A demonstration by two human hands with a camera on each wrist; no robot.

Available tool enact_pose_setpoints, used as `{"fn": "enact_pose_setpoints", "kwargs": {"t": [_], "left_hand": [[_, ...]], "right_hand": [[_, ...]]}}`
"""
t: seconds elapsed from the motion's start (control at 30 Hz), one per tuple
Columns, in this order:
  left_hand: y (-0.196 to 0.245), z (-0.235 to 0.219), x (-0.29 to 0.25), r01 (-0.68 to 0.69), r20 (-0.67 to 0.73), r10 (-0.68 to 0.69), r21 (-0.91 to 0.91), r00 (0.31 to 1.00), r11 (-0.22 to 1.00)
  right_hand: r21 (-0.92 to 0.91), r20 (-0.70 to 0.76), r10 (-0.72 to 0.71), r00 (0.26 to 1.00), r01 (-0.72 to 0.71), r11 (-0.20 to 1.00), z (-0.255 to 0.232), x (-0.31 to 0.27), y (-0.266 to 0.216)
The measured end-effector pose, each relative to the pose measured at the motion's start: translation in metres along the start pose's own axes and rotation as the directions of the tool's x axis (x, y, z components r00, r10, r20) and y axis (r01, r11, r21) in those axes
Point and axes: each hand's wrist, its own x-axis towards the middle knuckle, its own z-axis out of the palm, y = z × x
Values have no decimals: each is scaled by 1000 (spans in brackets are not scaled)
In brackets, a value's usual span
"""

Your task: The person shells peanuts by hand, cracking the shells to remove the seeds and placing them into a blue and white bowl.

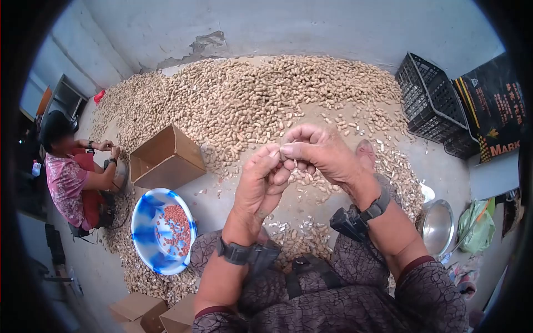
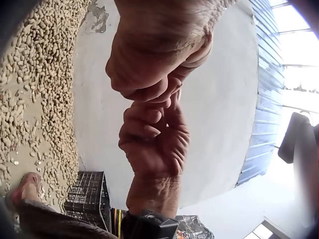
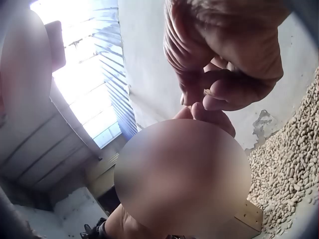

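Both hands meet at their fingertips above the floor in the head view. The left hand (image 1: 260,180) has its thumb and curled fingers against those of the right hand (image 1: 327,155); between them they pinch something small, seemingly a peanut, mostly hidden by the fingers. In the left wrist view the left hand (image 2: 159,55) is above and the right hand (image 2: 154,142) below, tips touching. A tiny pale bit shows by the fingers of the right hand (image 3: 227,55) in the right wrist view. A large heap of unshelled peanuts (image 1: 239,100) lies beyond the hands.
A blue-and-white basin (image 1: 145,244) with reddish kernels (image 1: 176,227) stands left, near a cardboard box (image 1: 175,161). Shells (image 1: 302,241) lie between the legs. A black crate (image 1: 433,105), metal bowl (image 1: 438,227) and green bag (image 1: 477,225) are right. Another person (image 1: 69,172) sits far left.
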Motion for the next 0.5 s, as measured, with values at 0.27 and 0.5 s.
{"fn": "enact_pose_setpoints", "kwargs": {"t": [0.27, 0.5], "left_hand": [[-1, 4, 2, -9, 9, 9, -28, 1000, 1000], [-7, 9, 1, -78, 16, 77, 174, 997, 982]], "right_hand": [[14, 12, -14, 1000, 14, 1000, -3, 1, 4], [-11, 19, -64, 998, 65, 998, 0, -7, 2]]}}
